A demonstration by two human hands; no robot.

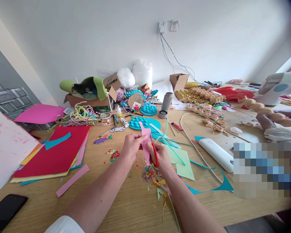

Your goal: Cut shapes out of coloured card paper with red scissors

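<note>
Between my hands is a strip of pink paper (pixel 146 136), held up over the middle of the table. The fingers of my left hand (pixel 133 144) pinch its left edge. My right hand (pixel 161 155) grips a pair of scissors (pixel 155 155) with red handles, at the strip's right side; the blades are mostly hidden by paper and fingers. Small coloured paper scraps (pixel 151 178) lie on the table below. A light green sheet (pixel 184 161) rests right of my right hand. Beyond my hands are blue paper discs (pixel 154 124), one with a textured blue piece (pixel 138 123) on it.
Left, a stack of coloured sheets (pixel 53 152) and another pink strip (pixel 72 180); a phone (pixel 7 212) at the near left. A metal flask (pixel 167 103) stands behind. A white cable (pixel 196 149) and white power bank-like device (pixel 215 154) lie right. Another person's hand (pixel 271 124) holds egg-carton cups (pixel 266 111).
</note>
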